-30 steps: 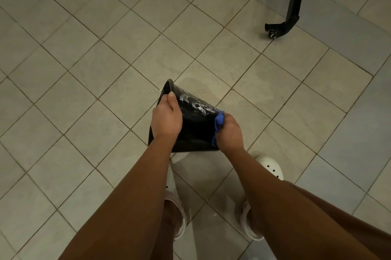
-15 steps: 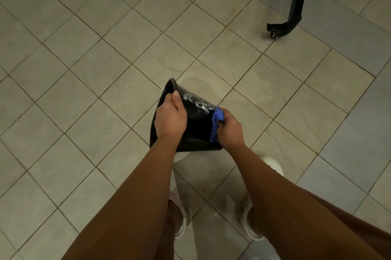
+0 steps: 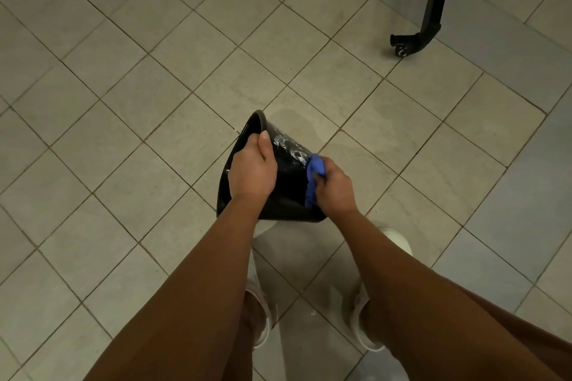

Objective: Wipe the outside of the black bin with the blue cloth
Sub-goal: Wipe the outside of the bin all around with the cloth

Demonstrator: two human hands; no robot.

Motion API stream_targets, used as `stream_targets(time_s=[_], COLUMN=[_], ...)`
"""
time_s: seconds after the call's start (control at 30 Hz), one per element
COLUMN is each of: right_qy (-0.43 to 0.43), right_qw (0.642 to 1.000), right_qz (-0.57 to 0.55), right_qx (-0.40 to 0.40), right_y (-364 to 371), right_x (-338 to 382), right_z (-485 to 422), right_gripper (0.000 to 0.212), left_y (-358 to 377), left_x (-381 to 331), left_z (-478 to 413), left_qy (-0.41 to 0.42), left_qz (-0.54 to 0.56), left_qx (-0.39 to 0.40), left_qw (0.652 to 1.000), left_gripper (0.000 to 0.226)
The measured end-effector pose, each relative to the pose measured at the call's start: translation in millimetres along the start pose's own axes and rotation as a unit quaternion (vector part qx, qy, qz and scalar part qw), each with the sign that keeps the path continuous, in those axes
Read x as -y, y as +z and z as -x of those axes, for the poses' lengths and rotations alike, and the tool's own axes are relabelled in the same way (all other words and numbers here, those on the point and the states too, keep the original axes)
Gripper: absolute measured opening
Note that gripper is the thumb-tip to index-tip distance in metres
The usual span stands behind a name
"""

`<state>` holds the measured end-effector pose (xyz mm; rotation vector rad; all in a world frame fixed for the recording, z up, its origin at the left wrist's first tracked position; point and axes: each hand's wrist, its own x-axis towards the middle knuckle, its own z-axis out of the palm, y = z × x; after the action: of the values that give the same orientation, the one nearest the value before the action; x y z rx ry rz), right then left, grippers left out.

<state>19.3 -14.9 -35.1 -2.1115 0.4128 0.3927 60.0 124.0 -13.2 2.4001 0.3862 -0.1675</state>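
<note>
The black bin [image 3: 289, 176] is held tilted above the tiled floor, its open mouth facing left and its base to the right. White smears show on its upper side. My left hand [image 3: 252, 168] grips the rim, thumb on the outside wall. My right hand [image 3: 335, 187] is closed on the bunched blue cloth [image 3: 314, 177], which presses against the bin's outer wall near the base. The bin's far side and inside are hidden.
Beige floor tiles [image 3: 123, 132] spread all around. A black metal leg with a castor wheel [image 3: 416, 40] stands at the upper right. My two feet in white shoes [image 3: 399, 244] are below the bin.
My right hand with the blue cloth has slid up along the bin's wall toward the white smears. My left hand keeps its grip on the rim.
</note>
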Motion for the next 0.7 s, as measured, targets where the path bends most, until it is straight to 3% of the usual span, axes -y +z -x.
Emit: stream_targets(time_s=[0.1,0.2,0.37,0.5,0.7], right_qy=[0.078,0.096,-0.024,-0.091,0.025], right_qw=[0.997,0.994,0.998,0.995,0.999], right_qz=[-0.016,-0.004,0.042,0.047,0.031], right_qx=[-0.008,-0.049,-0.034,0.000,-0.019], right_y=[-8,3,29,22,20], right_x=[-17,-24,-17,-18,-33], right_z=[0,5,6,-8,-5], right_gripper=[0.024,0.022,0.050,0.045,0.049], left_y=[3,5,-3,-4,-5], left_x=[-6,-8,4,12,12], left_z=[3,2,-1,-2,0], left_qy=[0.050,0.067,-0.025,-0.064,-0.048], left_qz=[-0.047,-0.068,0.003,0.049,0.042], left_qx=[0.014,0.013,-0.017,-0.032,-0.022], left_qw=[0.998,0.995,1.000,0.996,0.998], left_gripper=[0.037,0.037,0.038,0.043,0.043])
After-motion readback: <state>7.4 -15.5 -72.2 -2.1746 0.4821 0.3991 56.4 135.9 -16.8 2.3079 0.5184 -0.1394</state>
